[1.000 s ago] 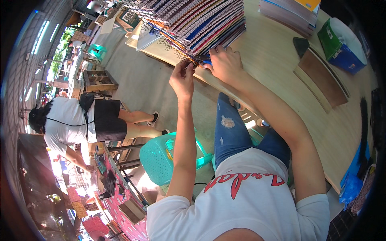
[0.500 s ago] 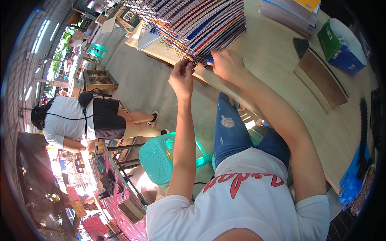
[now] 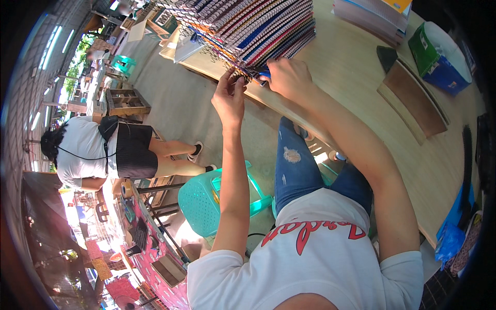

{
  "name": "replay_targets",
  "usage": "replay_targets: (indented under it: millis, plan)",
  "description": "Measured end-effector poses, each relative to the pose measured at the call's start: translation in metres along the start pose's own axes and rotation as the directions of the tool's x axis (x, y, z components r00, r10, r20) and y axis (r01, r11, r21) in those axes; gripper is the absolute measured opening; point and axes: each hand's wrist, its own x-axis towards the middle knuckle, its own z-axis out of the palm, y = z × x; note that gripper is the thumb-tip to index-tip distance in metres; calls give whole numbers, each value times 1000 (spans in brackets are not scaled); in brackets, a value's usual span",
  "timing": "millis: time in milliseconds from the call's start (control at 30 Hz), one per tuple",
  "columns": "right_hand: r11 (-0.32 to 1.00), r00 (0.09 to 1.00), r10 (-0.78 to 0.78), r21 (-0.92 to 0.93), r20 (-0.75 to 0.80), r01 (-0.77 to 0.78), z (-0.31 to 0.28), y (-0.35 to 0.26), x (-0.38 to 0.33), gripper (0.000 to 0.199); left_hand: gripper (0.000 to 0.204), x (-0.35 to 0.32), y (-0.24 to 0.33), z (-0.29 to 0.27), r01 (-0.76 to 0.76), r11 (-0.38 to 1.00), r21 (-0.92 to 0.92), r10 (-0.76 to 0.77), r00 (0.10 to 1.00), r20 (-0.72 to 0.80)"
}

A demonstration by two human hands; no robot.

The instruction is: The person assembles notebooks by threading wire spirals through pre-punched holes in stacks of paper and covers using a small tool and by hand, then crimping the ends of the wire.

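A tall stack of spiral-bound notebooks stands at the table's far edge, with loose coil ends sticking out from its left side. At the stack's lower corner, my left hand pinches the end of a dark spiral coil between thumb and fingers. Just right of it, my right hand is closed round a blue-handled hand tool, which looks like pliers or cutters. The tool's tip lies close to the coil and my left fingertips; its jaws are too small to make out.
On the wooden table are a paper stack, brown boards and a green-and-blue container. A green plastic stool stands left of my legs. Farther left, a person bends beside a pink-covered table.
Both my hands have shifted slightly left and up along the stack's lower corner, still holding the coil and the tool. The person on the left has moved an arm.
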Motion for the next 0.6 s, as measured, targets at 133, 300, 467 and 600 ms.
replay_targets:
  millis: [133,300,467,600]
  plan:
    - [1000,998,-24,-16,-58,23,-1,1,-1,33,32,1,0,-1,6,1000,-5,-6,1000,-4]
    - [998,982,-21,-55,-186,11,-10,-6,-10,46,27,4,3,-7,-32,998,51,34,999,-26]
    - [990,989,-46,-136,-141,27,-11,-15,-7,54,27,5,5,-9,-66,990,124,70,997,-28]
    - [995,990,-60,-86,-128,49,-13,-19,-5,56,27,4,2,-10,-104,985,139,109,994,-29]
